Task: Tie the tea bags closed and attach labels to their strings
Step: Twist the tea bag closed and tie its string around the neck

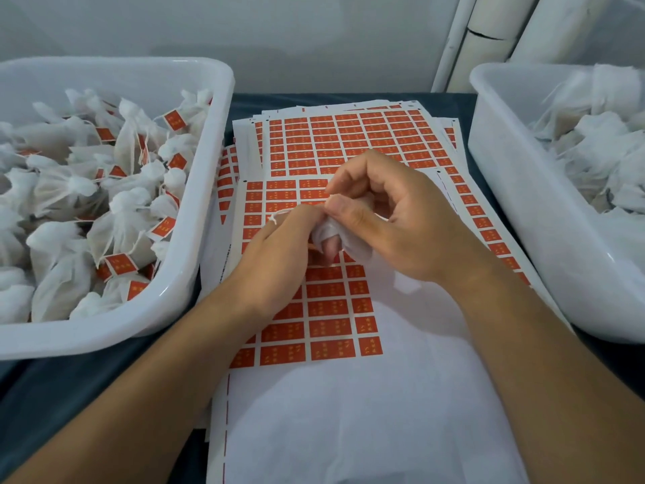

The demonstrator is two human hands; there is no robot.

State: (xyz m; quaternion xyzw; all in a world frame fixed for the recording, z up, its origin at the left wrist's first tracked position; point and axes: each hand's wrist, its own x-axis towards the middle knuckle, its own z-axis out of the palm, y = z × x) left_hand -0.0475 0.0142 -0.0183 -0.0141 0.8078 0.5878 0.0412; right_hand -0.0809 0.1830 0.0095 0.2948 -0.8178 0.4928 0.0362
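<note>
Tea bag (328,235): you held it above the label sheets at the centre of the worktop (349,99), bunched between both hands so its neck stayed gathered for tying.
Left hand (279,253): your fingers were curled around the bag's lower part, steadying it; a short end of the string (275,218) lay over the knuckles.
Right hand (384,218): thumb and forefinger were pinched together on the string at the bag's neck, apparently drawing the knot tight.
Label sheets (349,144): red stickers lay directly under your hands, so the next label was close by.
Left tub (209,162): it held tied, labelled bags, presumably the finished pile.
Right tub (506,176): it held white bags with no labels visible, probably the supply.
</note>
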